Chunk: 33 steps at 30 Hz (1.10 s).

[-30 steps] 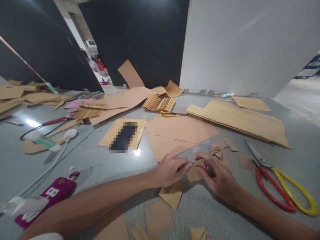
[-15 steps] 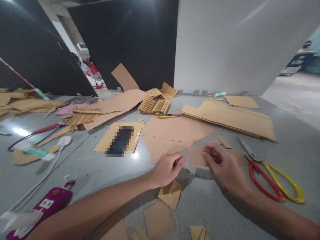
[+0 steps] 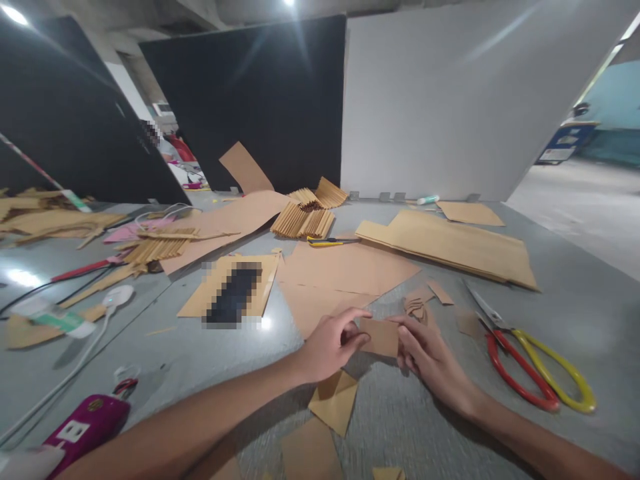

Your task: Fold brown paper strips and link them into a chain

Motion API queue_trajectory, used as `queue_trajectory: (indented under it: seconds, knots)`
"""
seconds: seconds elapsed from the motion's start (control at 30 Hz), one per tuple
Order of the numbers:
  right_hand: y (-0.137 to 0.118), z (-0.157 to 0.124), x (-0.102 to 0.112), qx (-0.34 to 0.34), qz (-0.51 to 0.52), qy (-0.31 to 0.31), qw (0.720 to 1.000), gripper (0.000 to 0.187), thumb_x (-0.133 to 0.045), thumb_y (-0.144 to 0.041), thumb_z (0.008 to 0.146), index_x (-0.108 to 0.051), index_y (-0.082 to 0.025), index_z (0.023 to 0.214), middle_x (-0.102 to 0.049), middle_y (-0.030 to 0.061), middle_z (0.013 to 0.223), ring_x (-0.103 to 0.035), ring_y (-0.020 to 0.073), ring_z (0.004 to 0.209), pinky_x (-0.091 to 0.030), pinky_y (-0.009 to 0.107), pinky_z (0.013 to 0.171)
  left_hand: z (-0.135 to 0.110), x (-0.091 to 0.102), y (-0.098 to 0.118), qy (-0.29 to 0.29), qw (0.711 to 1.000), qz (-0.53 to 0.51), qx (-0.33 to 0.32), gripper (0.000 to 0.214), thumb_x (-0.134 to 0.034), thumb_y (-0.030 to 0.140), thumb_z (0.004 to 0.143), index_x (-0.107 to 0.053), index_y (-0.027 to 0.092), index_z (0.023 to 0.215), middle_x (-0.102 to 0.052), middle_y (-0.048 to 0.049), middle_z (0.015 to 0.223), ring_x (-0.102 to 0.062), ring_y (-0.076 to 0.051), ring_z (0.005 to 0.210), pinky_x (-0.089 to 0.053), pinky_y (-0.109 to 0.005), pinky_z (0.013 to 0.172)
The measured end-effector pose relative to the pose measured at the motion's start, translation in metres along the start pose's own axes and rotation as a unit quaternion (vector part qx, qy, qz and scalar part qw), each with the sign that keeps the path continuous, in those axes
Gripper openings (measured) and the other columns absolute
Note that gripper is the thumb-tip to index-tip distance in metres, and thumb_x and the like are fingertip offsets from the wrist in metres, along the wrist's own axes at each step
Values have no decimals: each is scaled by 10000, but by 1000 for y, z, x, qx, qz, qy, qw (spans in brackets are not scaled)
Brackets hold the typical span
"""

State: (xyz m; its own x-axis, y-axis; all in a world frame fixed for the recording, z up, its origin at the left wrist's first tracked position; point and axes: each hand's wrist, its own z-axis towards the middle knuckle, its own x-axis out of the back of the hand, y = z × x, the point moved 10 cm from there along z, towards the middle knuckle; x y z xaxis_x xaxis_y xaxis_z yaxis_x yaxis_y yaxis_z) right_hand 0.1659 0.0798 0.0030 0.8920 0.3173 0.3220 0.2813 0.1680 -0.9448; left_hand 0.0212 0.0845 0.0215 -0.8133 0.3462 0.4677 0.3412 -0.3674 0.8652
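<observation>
Left hand (image 3: pixel 327 347) and right hand (image 3: pixel 430 357) are narrowly curled, a small brown paper piece (image 3: pixel 381 338) being pinched at opposite edges above the counter (image 3: pixel 200 360), its longer axis running left to right.

Grey bench (image 3: pixel 210 353) backed by tall black panels (image 3: pixel 260 100) — then a light grey panel (image 3: pixel 435 100) on the right. Bright ceiling light (image 3: pixel 14 15) up top, shiny reflections (image 3: pixel 23 277) on the bench, pale floor (image 3: pixel 590 193) off right — plus a kinda blurry teal wall (image 3: pixel 620 93).
</observation>
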Motion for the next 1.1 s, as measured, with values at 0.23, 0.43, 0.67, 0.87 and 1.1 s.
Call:
queue_trajectory:
  seconds: [0.23,0.43,0.67,0.87,1.1]
  knots:
    - [16,-2,3,-52,59,15,997,521,-424,-603,1011,-595,-147,1197,-549,-22,613,-531,151,538,-356,244,486,-2,-4,3,-17,1000,16,-7,352,-586,229,963,-573,217,1315,-560,59,641,-463,-107,540,-372,-215,569]
    - [18,-2,6,-69,42,8,997,548,-399,-610,1016,-559,-155,1274,-575,-29,548,-509,152,496,-363,253,492,-4,-2,7,-7,998,48,-31,464,-553,215,975,-511,257,1436,-666,15,777,-503,-106,564,-427,-223,614]
    - [-1,-2,-1,-20,59,-31,998,402,-500,-517,1012,-564,-203,1255,-676,35,900,-558,144,638,-455,270,592,-4,1,7,6,997,66,-29,500,-543,159,951,-507,269,1437,-692,-4,860,-522,-96,590,-450,-204,624]
    - [0,-2,-2,-9,53,-37,998,314,-509,-475,1017,-580,-228,1199,-667,20,928,-563,136,645,-483,260,589,-5,2,11,19,997,72,-32,489,-483,154,965,-458,249,1444,-692,-35,959,-514,-94,582,-422,-215,588]
    - [13,2,-2,-12,48,-20,999,361,-686,-432,905,-573,-229,1181,-661,65,1088,-677,221,914,-564,337,784,-5,6,16,31,996,66,-42,378,-445,156,985,-474,215,1357,-628,-10,853,-531,-112,623,-425,-222,607]
